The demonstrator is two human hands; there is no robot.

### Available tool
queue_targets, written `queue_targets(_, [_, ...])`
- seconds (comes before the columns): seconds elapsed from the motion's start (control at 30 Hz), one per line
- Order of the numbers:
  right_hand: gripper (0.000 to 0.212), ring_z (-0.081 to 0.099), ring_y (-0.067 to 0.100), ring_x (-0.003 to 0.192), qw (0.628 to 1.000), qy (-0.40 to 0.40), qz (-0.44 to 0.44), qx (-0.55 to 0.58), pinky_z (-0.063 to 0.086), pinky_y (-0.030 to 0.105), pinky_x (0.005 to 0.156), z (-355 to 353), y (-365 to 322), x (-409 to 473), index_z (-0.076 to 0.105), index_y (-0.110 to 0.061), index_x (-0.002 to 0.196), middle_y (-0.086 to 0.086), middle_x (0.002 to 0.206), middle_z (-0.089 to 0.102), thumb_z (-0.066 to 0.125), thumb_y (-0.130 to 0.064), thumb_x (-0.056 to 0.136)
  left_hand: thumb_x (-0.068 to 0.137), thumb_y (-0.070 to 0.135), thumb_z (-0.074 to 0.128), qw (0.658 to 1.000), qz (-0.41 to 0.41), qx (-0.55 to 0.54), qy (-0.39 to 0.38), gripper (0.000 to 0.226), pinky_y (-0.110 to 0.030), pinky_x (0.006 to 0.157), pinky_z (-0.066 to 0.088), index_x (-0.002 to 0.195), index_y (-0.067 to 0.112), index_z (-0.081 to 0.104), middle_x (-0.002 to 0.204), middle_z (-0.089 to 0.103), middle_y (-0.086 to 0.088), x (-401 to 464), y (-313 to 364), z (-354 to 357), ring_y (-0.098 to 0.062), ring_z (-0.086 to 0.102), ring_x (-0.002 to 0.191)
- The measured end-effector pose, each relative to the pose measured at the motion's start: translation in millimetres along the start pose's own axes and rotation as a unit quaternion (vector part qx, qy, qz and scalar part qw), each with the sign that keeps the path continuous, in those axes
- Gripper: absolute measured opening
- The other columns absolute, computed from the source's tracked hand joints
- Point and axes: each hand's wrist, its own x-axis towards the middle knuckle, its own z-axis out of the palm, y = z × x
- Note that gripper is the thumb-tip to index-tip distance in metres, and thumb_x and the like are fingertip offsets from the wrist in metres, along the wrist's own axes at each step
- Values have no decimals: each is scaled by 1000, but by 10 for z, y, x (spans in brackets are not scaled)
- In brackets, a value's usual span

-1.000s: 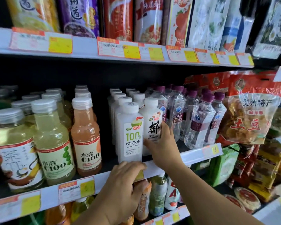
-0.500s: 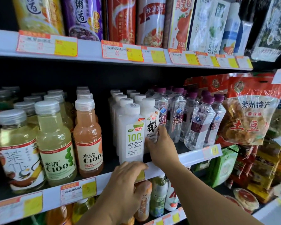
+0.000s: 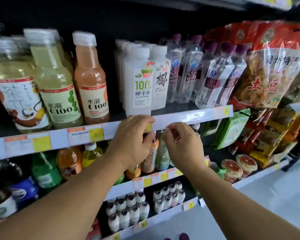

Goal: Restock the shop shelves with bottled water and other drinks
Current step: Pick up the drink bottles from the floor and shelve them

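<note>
A white coconut-water bottle [image 3: 142,87] stands at the front of the middle shelf, with a second white bottle [image 3: 160,80] beside it on the right and more white ones behind. Clear soda-water bottles [image 3: 192,73] with purple caps stand to their right. My left hand [image 3: 132,141] has its fingers curled over the shelf rail [image 3: 189,116] just below the coconut-water bottle, covering a yellow price tag. My right hand [image 3: 182,144] hovers just below the rail, fingers loosely curled, with nothing visible in it.
Yellow and pink C100 bottles [image 3: 92,84] and a tea bottle [image 3: 16,94] fill the shelf's left side. Snack bags [image 3: 275,66] hang at the right. Soft drinks [image 3: 71,161] and small white bottles [image 3: 128,210] sit on lower shelves. Pale floor [image 3: 275,196] shows at the lower right.
My right hand has let go of the second white bottle and dropped below the shelf rail. The view has tilted downward. My left hand stays on the rail.
</note>
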Motion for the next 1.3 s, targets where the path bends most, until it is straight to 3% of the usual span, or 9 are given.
queue_targets(0.07, [9,58,15,71,996,-81,-12,-21,41,31,58,98,228,-427,68,-20,92,-13,80,59,61,-24,95,84,12,62,997,53,33,39,30,-32,99,34,113,8,65,117,66,-6,-380,19,224,-23,52,109])
queue_targets(0.17, [12,61,20,73,974,-221,17,-42,44,35,57,314,626,-1069,68,-23,90,-6,82,67,57,-27,94,84,13,58,997,56,11,-50,22,-32,87,42,104,13,68,103,68,-2,-1194,-6,721,-24,58,96])
queue_targets(0.23, [16,63,26,83,944,-317,52,-68,49,40,63,505,861,-1447,68,-23,89,-1,88,70,54,-30,93,84,19,57,985,-48,-20,-167,16,-32,77,44,97,24,66,94,69,3,-1670,-91,1046,-23,63,89])
queue_targets(0.3, [19,65,27,95,903,-403,107,-99,51,37,73,709,1070,-1792,67,-23,96,-1,99,71,52,-35,94,90,27,52,950,-170,-36,-260,9,-32,69,44,92,26,61,92,68,5,-2059,-218,1309,-21,64,89])
queue_targets(0.43, [30,61,23,116,808,-551,167,-128,48,32,92,1041,1376,-2388,61,-34,122,-5,126,64,55,-43,93,95,29,52,903,-278,-94,-315,18,-29,62,37,78,28,54,81,66,-3,-2633,-420,1691,-22,62,82])
queue_targets(0.5, [37,57,24,122,772,-599,165,-133,46,33,99,1183,1465,-2611,57,-34,130,-3,134,59,56,-41,94,96,27,52,880,-318,-114,-334,21,-30,57,32,76,20,54,69,58,-2,-2808,-488,1853,-23,58,72])
queue_targets(0.6, [42,56,28,123,745,-632,150,-154,46,38,102,1339,1539,-2855,55,-32,135,1,136,56,59,-37,93,96,31,54,845,-380,-128,-354,14,-26,57,39,91,23,64,82,65,8,-2992,-584,2048,-13,57,72])
queue_targets(0.77, [43,60,34,116,723,-649,148,-186,53,41,91,1495,1629,-3068,53,-29,137,4,137,48,61,-26,95,95,34,56,813,-416,-132,-385,10,-30,80,51,99,30,65,96,68,10,-3204,-674,2231,-13,63,91])
queue_targets(1.3, [42,64,35,108,746,-623,145,-184,58,44,89,1723,1830,-3253,61,-22,129,5,127,50,68,-12,88,99,33,53,785,-437,-125,-421,26,-22,82,44,121,24,64,117,66,5,-3322,-602,2370,-12,61,100])
